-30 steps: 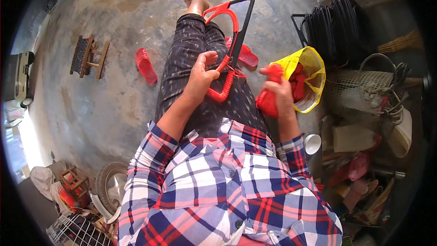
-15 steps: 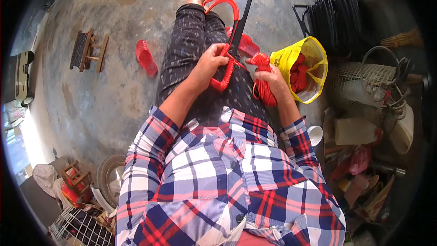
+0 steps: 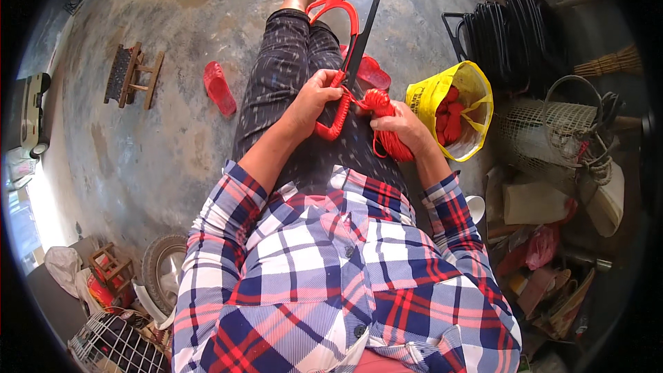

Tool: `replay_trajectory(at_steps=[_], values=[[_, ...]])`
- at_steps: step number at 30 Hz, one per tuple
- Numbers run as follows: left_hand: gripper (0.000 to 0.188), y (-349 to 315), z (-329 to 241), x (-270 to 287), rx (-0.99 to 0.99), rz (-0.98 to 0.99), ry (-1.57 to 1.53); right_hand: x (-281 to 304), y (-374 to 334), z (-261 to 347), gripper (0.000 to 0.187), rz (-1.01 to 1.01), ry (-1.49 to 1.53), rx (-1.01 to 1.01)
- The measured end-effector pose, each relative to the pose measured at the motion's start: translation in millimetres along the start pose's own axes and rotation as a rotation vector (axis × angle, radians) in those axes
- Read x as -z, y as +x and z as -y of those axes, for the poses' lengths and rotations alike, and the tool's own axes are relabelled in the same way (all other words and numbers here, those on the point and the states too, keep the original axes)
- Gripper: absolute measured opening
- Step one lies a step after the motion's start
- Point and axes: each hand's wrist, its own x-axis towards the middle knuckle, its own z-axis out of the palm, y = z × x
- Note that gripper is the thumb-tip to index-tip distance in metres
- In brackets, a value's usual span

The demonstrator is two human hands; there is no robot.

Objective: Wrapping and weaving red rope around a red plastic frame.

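While the left hand [image 3: 309, 105] steadies a frame [image 3: 357, 55], the right hand [image 3: 406, 126] holds red cord [image 3: 392, 145]

The black-and-red frame slants over the outstretched legs [image 3: 273, 72], its far corner above the shins. The left hand's grip pinches the bar between thumb and fingers, just above the red coils [image 3: 332, 131] around the near corner. The right hand's grip is closed about the cord bundle, just right of the bar; a short strand seems to join the two.

The step in hand looks like winding cord around the bar. Another turn would call for the left hand to hold firm while the right passes the bundle around, keeping the strand snug.

Elbow room is greater on the left, where a red slipper [image 3: 219, 88] lies apart from the legs. On the right, a yellow bag [image 3: 423, 100] with red bundles [image 3: 450, 121] inside is just beside the hand, limiting outward swings.
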Motion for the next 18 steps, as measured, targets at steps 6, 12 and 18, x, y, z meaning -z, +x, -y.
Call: replay_trajectory(at_steps=[6,12,18], values=[[0.038,1,1,3,0.003,0.01,-0.029,6,-17,-6,0.032,-0.194,0.096,0.108],[0.036,2,-1,3,0.007,0.012,-0.016,24,-63,8,0.025,-0.539,0.281,0.258],[0.027,8,-3,4,0.075,-0.022,-0.101,-5,-106,3,0.024,-0.444,0.058,0.15]])
